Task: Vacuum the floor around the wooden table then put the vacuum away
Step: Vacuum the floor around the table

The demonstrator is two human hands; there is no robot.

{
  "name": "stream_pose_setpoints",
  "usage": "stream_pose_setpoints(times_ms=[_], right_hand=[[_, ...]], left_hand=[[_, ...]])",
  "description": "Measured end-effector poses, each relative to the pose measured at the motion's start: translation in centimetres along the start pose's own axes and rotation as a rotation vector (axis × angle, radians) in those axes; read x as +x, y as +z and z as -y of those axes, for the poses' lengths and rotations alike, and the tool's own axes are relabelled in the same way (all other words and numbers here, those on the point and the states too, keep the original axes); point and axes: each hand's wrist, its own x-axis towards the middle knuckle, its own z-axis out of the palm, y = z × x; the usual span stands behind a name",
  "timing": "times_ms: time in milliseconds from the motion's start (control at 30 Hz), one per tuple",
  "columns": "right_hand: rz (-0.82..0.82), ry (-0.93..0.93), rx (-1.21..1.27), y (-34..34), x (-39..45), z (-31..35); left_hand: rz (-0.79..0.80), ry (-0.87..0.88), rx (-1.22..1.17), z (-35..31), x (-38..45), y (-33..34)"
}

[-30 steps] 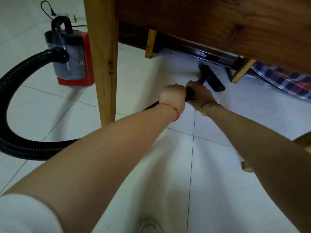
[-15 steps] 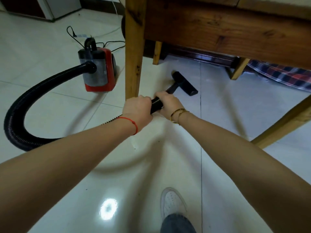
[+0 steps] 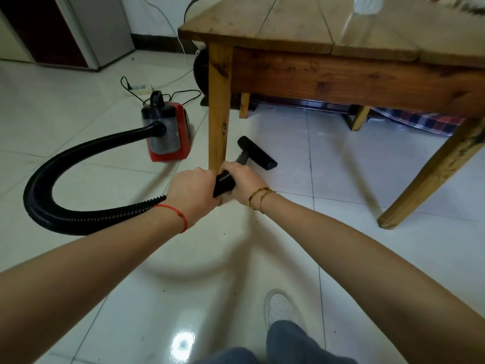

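while both hands grip the black hose, the left hand [image 3: 193,189] is wrapped round it nearer the person and the right hand [image 3: 242,181] is closed round it just ahead, next to the short tube that leads to the brush head [image 3: 258,153]. two hands one behind the other look meant to steer and press the head flat on the floor [image 3: 341,232]. the head lies on the tiles just beyond the right hand, under the edge of the wooden table [image 3: 328,40], close beside the near table leg [image 3: 219,109], which stands right behind the knuckles.

the hose [image 3: 52,177] loops wide out to the left of the left hand and back to the red vacuum [image 3: 168,135], parked on the floor beyond the left hand; the slack probably lets the head reach under the table without dragging the body.

count: one vacuum, one hose, one brush head, one table, four table legs in view. a cord runs from the vacuum to a power strip [image 3: 137,89] farther off. dark specks lie on the tiles short of the hands; vacuuming looks unfinished.
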Motion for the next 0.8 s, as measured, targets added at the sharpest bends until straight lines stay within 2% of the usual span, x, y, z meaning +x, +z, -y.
stream_pose_setpoints(times_ms=[267,600,800], right_hand=[[-0.081,0.110,-0.079,-2.1,0.2,-5.1],[-0.195,0.329,-0.178,-7.1,-2.3,-17.7],[-0.226,0.429,-0.224,-9.4,-4.2,-22.5]], left_hand=[[-0.042,0.032,-0.026,-4.3,3.9,0.5],[-0.056,0.195,-0.110,-16.0,11.5,1.9],[-0.059,0.278,-0.154,-21.1,14.1,2.3]])
